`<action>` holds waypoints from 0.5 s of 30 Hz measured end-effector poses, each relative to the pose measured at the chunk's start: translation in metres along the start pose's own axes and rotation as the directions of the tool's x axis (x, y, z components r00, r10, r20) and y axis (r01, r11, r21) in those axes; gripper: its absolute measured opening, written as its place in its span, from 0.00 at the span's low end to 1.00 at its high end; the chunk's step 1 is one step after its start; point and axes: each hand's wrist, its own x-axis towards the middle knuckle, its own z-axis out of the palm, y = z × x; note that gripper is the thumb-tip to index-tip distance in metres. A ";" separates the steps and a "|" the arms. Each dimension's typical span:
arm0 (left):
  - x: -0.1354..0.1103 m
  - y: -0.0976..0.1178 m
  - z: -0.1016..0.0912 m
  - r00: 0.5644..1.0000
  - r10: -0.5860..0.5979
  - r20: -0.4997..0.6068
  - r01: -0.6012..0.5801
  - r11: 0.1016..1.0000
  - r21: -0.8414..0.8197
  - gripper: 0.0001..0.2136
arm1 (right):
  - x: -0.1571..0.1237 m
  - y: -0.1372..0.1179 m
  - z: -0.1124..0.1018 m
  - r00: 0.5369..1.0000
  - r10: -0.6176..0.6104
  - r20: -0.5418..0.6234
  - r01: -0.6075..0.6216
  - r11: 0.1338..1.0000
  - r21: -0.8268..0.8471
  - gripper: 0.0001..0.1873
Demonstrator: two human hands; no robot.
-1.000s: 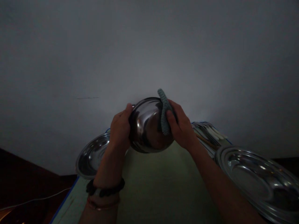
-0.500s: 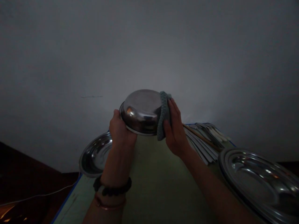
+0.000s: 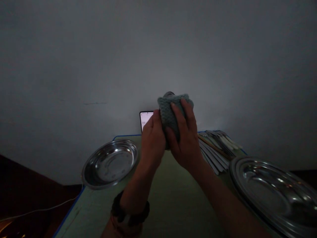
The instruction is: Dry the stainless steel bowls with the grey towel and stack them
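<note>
At the frame's centre, the right hand (image 3: 185, 142) is clamping a grey-green cloth (image 3: 167, 114) against a metal bowl (image 3: 169, 94); the left hand (image 3: 153, 142) is clasping the bowl's left side. The cloth is hiding most of the bowl. A partly covered phone (image 3: 146, 118) is displaying "00". At lower right, the frame edge is cutting off a metal basin (image 3: 267, 195).

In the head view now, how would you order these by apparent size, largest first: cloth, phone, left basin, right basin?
1. Right basin, cut by the frame; it seems nearer, so its real size is unsure.
2. Left basin.
3. Cloth.
4. Phone, partly hidden by the left hand.
</note>
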 end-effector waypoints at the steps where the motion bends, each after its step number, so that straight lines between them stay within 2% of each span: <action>1: -0.002 0.001 0.001 1.000 0.020 0.005 -0.021 0.995 0.101 0.18 | 0.002 0.000 -0.003 1.000 0.010 0.005 -0.010 1.000 0.014 0.25; 3: -0.006 0.002 0.002 0.998 0.058 0.020 -0.061 0.977 0.203 0.18 | 0.006 0.002 -0.008 1.000 0.024 0.018 -0.025 0.999 0.045 0.22; 5: -0.008 0.002 0.002 0.997 0.078 0.022 -0.081 0.970 0.229 0.19 | 0.010 0.007 -0.013 0.999 0.038 0.020 -0.040 0.994 0.098 0.21; 8: -0.005 0.001 -0.003 0.999 0.026 0.034 -0.032 0.979 0.200 0.21 | 0.014 0.019 -0.019 0.995 0.103 0.007 -0.102 0.970 0.220 0.19; 10: -0.001 0.002 -0.009 0.999 -0.032 0.028 0.028 0.989 0.145 0.22 | 0.015 0.029 -0.020 0.979 0.202 0.021 -0.199 0.930 0.308 0.18; 12: 0.005 0.004 -0.016 0.996 -0.087 -0.023 0.089 0.992 0.087 0.22 | 0.014 0.039 -0.018 0.945 0.323 0.041 -0.314 0.872 0.374 0.18; 15: 0.017 0.004 -0.027 0.973 -0.149 -0.178 0.142 0.989 -0.051 0.20 | 0.009 0.045 -0.009 0.893 0.446 0.065 -0.427 0.792 0.437 0.20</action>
